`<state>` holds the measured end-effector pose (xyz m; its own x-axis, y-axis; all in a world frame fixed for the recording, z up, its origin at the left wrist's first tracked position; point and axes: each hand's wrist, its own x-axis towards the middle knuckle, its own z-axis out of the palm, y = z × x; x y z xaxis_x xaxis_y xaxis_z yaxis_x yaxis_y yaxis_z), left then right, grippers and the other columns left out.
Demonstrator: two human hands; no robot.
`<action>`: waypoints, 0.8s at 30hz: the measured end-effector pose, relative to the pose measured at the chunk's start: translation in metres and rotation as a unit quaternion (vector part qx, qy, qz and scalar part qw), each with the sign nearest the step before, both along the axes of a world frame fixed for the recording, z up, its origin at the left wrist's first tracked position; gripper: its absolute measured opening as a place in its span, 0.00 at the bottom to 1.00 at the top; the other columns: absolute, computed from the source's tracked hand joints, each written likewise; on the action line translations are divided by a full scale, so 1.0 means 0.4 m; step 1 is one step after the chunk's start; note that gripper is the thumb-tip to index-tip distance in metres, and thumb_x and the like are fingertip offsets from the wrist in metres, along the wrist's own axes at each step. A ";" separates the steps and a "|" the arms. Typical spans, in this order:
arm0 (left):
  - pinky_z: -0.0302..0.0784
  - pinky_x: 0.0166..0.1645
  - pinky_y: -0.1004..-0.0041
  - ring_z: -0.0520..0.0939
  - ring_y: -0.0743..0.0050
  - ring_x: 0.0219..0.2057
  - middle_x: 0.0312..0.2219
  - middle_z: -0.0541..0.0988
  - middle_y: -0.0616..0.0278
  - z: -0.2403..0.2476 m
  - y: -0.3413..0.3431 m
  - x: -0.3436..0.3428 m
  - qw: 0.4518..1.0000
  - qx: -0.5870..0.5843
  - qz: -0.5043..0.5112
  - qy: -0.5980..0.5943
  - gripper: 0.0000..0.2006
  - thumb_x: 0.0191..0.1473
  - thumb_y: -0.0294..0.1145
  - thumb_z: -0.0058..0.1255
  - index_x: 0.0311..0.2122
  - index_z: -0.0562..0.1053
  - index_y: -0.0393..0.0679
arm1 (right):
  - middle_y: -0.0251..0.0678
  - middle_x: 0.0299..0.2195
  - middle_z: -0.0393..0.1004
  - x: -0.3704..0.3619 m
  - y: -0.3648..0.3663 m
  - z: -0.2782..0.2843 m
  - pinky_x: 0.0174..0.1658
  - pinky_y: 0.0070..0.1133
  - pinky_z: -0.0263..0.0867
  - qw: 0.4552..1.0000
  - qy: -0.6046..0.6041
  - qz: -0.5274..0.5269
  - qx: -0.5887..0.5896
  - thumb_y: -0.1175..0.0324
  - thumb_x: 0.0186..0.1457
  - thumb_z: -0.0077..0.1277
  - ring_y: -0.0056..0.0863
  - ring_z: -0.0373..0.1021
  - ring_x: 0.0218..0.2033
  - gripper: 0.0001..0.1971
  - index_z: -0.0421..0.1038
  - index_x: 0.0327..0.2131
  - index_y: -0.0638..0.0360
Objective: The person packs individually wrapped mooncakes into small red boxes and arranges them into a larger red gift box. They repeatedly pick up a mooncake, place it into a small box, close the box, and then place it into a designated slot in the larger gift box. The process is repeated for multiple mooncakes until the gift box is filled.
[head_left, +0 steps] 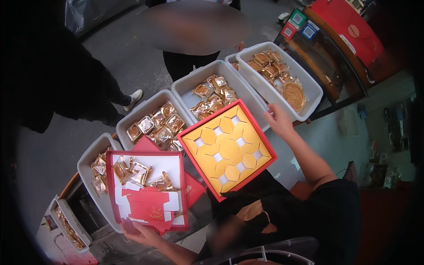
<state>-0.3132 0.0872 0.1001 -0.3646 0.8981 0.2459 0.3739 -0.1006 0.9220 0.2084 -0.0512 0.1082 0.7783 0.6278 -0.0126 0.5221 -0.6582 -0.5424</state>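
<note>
My left hand (pixel 139 232) is at the lower left corner of a red box lid (pixel 111 190) with a white inside, its fingers closed on the edge. Several gold-wrapped pastries (pixel 140 171) and a red-and-white folded card (pixel 145 205) lie in this lid. Right of it is a square red box (pixel 260 170) holding a yellow card divider (pixel 232 137) with slits and white square gaps. Near the rim of a grey bin at the right, my right hand (pixel 279 120) is held with its fingers apart and slightly bent; nothing shows in it.
Grey plastic bins (pixel 181 88) of wrapped pastries stand in a row; the right bin (pixel 316 95) also holds a large round pastry (pixel 293 96). Red card (pixel 193 190) lies under the lid. A person (pixel 185 64) stands opposite, and another in dark clothes (pixel 84 79) is at the left.
</note>
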 end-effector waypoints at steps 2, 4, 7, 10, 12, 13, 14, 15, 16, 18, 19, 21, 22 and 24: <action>0.66 0.57 0.66 0.72 0.61 0.53 0.53 0.69 0.48 0.000 0.013 0.156 0.994 0.009 -0.099 -0.033 0.18 0.61 0.24 0.40 0.56 0.61 0.33 | 0.48 0.38 0.75 0.220 -0.259 -0.061 0.40 0.30 0.69 0.980 -0.037 -0.193 0.034 0.48 0.51 0.54 0.40 0.74 0.35 0.31 0.66 0.47 0.69; 0.67 0.57 0.66 0.72 0.61 0.53 0.53 0.69 0.48 -0.008 0.002 0.363 0.970 -0.072 -0.193 -0.131 0.19 0.61 0.23 0.39 0.57 0.61 0.32 | 0.50 0.47 0.71 0.344 -0.385 -0.037 0.42 0.38 0.68 0.913 0.160 -0.373 0.036 0.43 0.47 0.56 0.43 0.71 0.43 0.40 0.61 0.51 0.71; 0.67 0.57 0.70 0.71 0.64 0.54 0.55 0.68 0.47 -0.093 -0.039 0.770 0.876 -0.188 -0.393 -0.205 0.22 0.62 0.27 0.41 0.60 0.58 0.33 | 0.46 0.48 0.69 0.551 -0.537 -0.121 0.37 0.42 0.69 0.865 0.161 -0.467 0.089 0.35 0.41 0.57 0.40 0.69 0.45 0.50 0.55 0.57 0.66; 0.67 0.57 0.65 0.68 0.58 0.58 0.59 0.61 0.44 -0.155 -0.095 1.185 0.766 -0.372 -0.490 -0.188 0.37 0.57 0.42 0.52 0.65 0.49 0.36 | 0.46 0.49 0.69 0.667 -0.567 -0.279 0.37 0.43 0.69 0.845 0.221 -0.472 0.117 0.35 0.37 0.61 0.43 0.70 0.45 0.52 0.55 0.58 0.63; 0.67 0.55 0.53 0.66 0.47 0.58 0.60 0.60 0.42 -0.157 -0.105 1.416 0.762 -0.409 -0.480 -0.144 0.47 0.52 0.47 0.57 0.66 0.42 0.40 | 0.47 0.47 0.70 0.669 -0.525 -0.270 0.36 0.43 0.70 0.816 0.412 -0.366 0.173 0.43 0.41 0.63 0.40 0.71 0.44 0.47 0.56 0.58 0.62; 0.67 0.54 0.48 0.67 0.43 0.56 0.57 0.62 0.42 -0.173 -0.087 1.515 0.765 -0.458 -0.428 -0.146 0.47 0.50 0.47 0.59 0.65 0.45 0.39 | 0.46 0.47 0.70 0.667 -0.524 -0.303 0.37 0.41 0.71 0.788 0.439 -0.337 0.270 0.52 0.43 0.62 0.39 0.71 0.43 0.42 0.57 0.57 0.63; 0.68 0.52 0.43 0.67 0.40 0.55 0.55 0.65 0.42 -0.201 -0.065 1.601 0.766 -0.502 -0.371 -0.155 0.47 0.47 0.47 0.62 0.64 0.47 0.39 | 0.45 0.46 0.70 0.674 -0.520 -0.339 0.37 0.39 0.72 0.753 0.460 -0.301 0.362 0.60 0.45 0.62 0.38 0.72 0.42 0.37 0.57 0.56 0.65; 0.71 0.46 0.44 0.71 0.42 0.50 0.51 0.67 0.44 -0.289 -0.014 1.649 0.742 -0.510 -0.374 -0.222 0.41 0.46 0.43 0.62 0.59 0.52 0.39 | 0.45 0.46 0.70 0.680 -0.511 -0.364 0.38 0.37 0.72 0.744 0.463 -0.294 0.381 0.65 0.45 0.59 0.38 0.72 0.43 0.35 0.58 0.56 0.65; 0.75 0.41 0.45 0.74 0.43 0.44 0.47 0.69 0.45 -0.359 0.027 1.678 0.712 -0.517 -0.379 -0.287 0.35 0.44 0.39 0.63 0.54 0.58 0.39 | 0.45 0.46 0.70 0.678 -0.506 -0.387 0.39 0.35 0.73 0.734 0.465 -0.292 0.399 0.69 0.45 0.57 0.37 0.71 0.43 0.33 0.58 0.55 0.66; 0.75 0.25 0.60 0.77 0.59 0.27 0.32 0.73 0.52 -0.372 0.000 1.750 0.827 -0.417 -0.339 -0.162 0.21 0.40 0.28 0.59 0.39 0.64 0.38 | 0.45 0.46 0.70 0.684 -0.522 -0.395 0.41 0.32 0.72 0.723 0.451 -0.307 0.424 0.75 0.44 0.53 0.37 0.71 0.43 0.30 0.59 0.54 0.68; 0.73 0.22 0.63 0.76 0.62 0.24 0.29 0.73 0.53 -0.373 0.009 1.760 0.833 -0.417 -0.340 -0.127 0.19 0.40 0.27 0.58 0.38 0.65 0.37 | 0.45 0.46 0.70 0.675 -0.516 -0.377 0.42 0.31 0.72 0.718 0.444 -0.316 0.432 0.76 0.43 0.52 0.37 0.71 0.44 0.30 0.59 0.54 0.69; 0.68 0.18 0.69 0.74 0.69 0.18 0.21 0.73 0.58 -0.334 -0.009 1.755 0.841 -0.394 -0.357 -0.104 0.12 0.38 0.24 0.56 0.31 0.68 0.35 | 0.46 0.45 0.69 0.676 -0.535 -0.369 0.45 0.31 0.71 0.716 0.446 -0.308 0.441 0.76 0.42 0.52 0.38 0.70 0.45 0.31 0.58 0.54 0.70; 0.68 0.19 0.70 0.74 0.71 0.18 0.21 0.73 0.59 -0.246 -0.051 1.754 0.838 -0.384 -0.379 -0.081 0.12 0.38 0.24 0.57 0.31 0.68 0.35 | 0.46 0.45 0.69 0.685 -0.562 -0.356 0.46 0.31 0.70 0.710 0.455 -0.308 0.441 0.76 0.42 0.52 0.39 0.70 0.44 0.31 0.58 0.54 0.70; 0.69 0.20 0.74 0.74 0.77 0.19 0.22 0.74 0.62 -0.171 -0.148 1.692 0.844 -0.359 -0.389 -0.086 0.13 0.39 0.24 0.58 0.31 0.67 0.36 | 0.46 0.44 0.69 0.652 -0.646 -0.318 0.46 0.32 0.70 0.702 0.484 -0.304 0.424 0.75 0.42 0.52 0.40 0.70 0.44 0.32 0.57 0.54 0.69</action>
